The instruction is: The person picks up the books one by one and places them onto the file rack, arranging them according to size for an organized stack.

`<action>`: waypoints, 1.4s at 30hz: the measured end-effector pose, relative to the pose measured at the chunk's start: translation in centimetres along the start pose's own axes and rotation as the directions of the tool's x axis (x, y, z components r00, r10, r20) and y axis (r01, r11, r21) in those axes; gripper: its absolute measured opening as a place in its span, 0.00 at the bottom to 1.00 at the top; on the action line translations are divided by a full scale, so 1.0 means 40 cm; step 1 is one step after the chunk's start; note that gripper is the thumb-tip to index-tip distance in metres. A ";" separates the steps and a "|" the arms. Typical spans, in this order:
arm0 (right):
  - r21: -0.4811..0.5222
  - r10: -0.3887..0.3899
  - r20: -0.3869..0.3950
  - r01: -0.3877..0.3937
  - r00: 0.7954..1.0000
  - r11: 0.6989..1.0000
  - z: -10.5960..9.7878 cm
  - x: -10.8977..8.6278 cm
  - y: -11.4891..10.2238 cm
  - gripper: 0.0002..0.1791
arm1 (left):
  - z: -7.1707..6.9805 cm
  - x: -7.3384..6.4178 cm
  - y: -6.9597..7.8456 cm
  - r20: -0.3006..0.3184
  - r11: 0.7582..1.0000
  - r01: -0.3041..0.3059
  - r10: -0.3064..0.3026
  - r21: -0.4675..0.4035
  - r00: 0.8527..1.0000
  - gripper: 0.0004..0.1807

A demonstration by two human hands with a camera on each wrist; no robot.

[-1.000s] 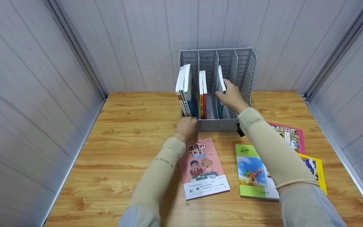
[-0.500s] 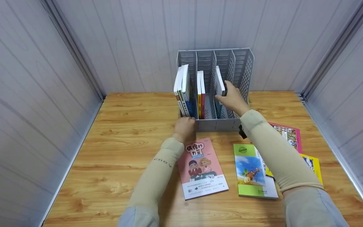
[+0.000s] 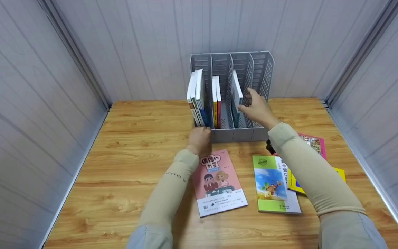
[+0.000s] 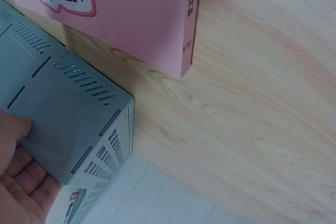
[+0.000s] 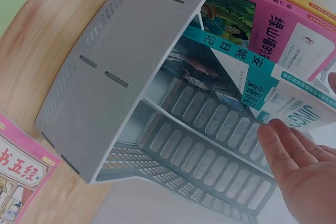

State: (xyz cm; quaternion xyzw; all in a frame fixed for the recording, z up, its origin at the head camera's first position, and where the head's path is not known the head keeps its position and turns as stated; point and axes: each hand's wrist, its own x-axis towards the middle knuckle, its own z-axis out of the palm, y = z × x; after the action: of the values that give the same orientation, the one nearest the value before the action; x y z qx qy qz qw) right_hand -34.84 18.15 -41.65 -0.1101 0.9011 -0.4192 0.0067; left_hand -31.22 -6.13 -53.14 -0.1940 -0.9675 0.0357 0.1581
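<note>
A grey file rack with upright dividers stands against the back wall. My left hand grips its front lip at the left corner; in the left wrist view the thumb lies on the front panel and the fingers curl over the rim. A teal-spined book stands in the third compartment from the left, against the divider. Beside it is my right hand, thumb and fingers spread, fingertips close to the cover in the right wrist view. White-edged books fill the first compartment; a yellow and a pink book stand in the second.
A pink book lies flat before the rack. To its right lie a green-and-white book, a yellow book and a pink-bordered book, partly under the right forearm. Panelled walls enclose the wooden table on three sides.
My right hand has let go of the teal-spined book, its fingers spreading and drawing off to the right. The left hand keeps its grip on the rack. The head view has shifted slightly.
</note>
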 end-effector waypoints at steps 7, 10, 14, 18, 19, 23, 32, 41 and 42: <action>0.042 -0.006 0.023 0.005 1.000 0.999 -0.015 -0.035 0.014 0.46 | -0.002 0.002 -0.001 0.042 1.000 0.006 -0.006 -0.002 0.999 0.08; 0.039 -0.015 0.028 0.014 0.999 0.999 -0.017 -0.050 0.019 0.46 | 0.000 0.002 -0.002 0.043 1.000 0.002 -0.002 -0.007 0.999 0.08; 0.034 -0.020 0.030 0.019 0.999 0.999 -0.016 -0.067 0.028 0.46 | 0.002 0.002 -0.006 0.026 1.000 -0.010 0.010 -0.003 1.000 0.08; 0.041 -0.023 0.039 0.021 0.999 0.999 -0.015 -0.083 0.038 0.45 | 0.003 0.001 -0.009 0.012 1.000 -0.019 0.019 -0.012 1.000 0.07; 0.038 -0.022 0.044 0.020 0.999 0.999 -0.016 -0.087 0.041 0.45 | 0.004 0.002 -0.010 0.008 1.000 -0.018 0.018 -0.013 1.000 0.07; -0.011 -0.008 0.069 0.009 0.998 1.000 -0.017 -0.107 0.052 0.43 | 0.005 0.002 -0.008 0.010 1.000 -0.009 0.009 -0.018 1.000 0.07; -0.049 -0.004 0.089 0.008 0.996 0.999 -0.004 -0.149 0.107 0.40 | -0.003 -0.002 -0.011 0.029 0.999 -0.017 0.018 -0.052 0.999 0.07; -0.085 0.021 0.097 -0.013 0.995 0.996 -0.003 -0.185 0.156 0.36 | -0.011 -0.002 -0.010 0.140 0.989 0.022 -0.001 -0.146 0.990 0.16; -0.094 0.029 0.103 -0.019 0.994 0.995 -0.004 -0.190 0.160 0.36 | -0.012 -0.002 -0.011 0.147 0.988 0.024 -0.001 -0.155 0.989 0.17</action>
State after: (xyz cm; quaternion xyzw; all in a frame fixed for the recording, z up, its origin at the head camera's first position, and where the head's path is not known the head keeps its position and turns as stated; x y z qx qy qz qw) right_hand -28.66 23.81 -47.01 -0.1212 0.9194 -0.3704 0.0537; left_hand -31.15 -6.58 -52.66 -0.1963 -0.9776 -0.0272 0.0711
